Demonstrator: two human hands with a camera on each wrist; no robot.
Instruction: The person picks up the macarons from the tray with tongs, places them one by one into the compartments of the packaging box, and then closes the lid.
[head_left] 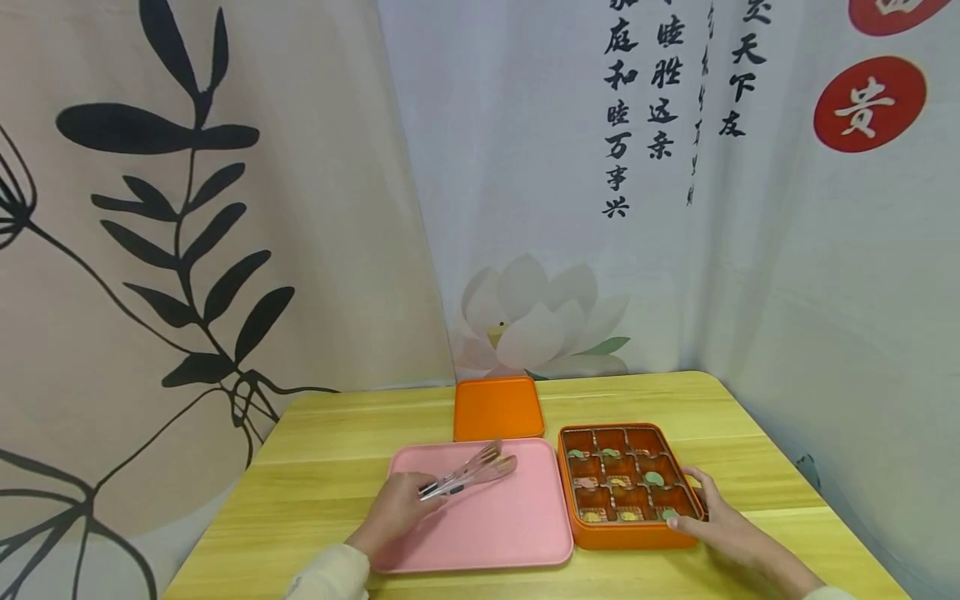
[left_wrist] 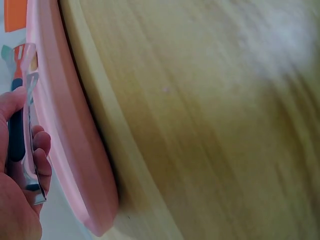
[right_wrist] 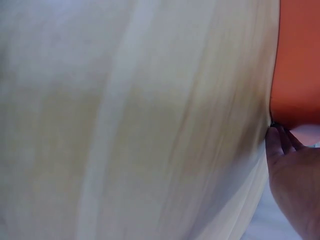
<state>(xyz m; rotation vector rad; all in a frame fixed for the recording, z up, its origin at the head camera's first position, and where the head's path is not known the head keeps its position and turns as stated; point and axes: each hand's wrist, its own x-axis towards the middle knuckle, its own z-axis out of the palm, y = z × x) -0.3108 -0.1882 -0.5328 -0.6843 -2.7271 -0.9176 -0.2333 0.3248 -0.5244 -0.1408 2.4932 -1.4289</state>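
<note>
A yellow wooden table (head_left: 330, 492) with rounded corners is set against patterned curtains. A pink tray (head_left: 495, 525) is laid on it near the front edge; an orange compartment box (head_left: 622, 537) is placed just right of the tray, touching or nearly touching it. A flat orange lid (head_left: 497, 407) is laid just behind the tray, toward the curtains.
</note>
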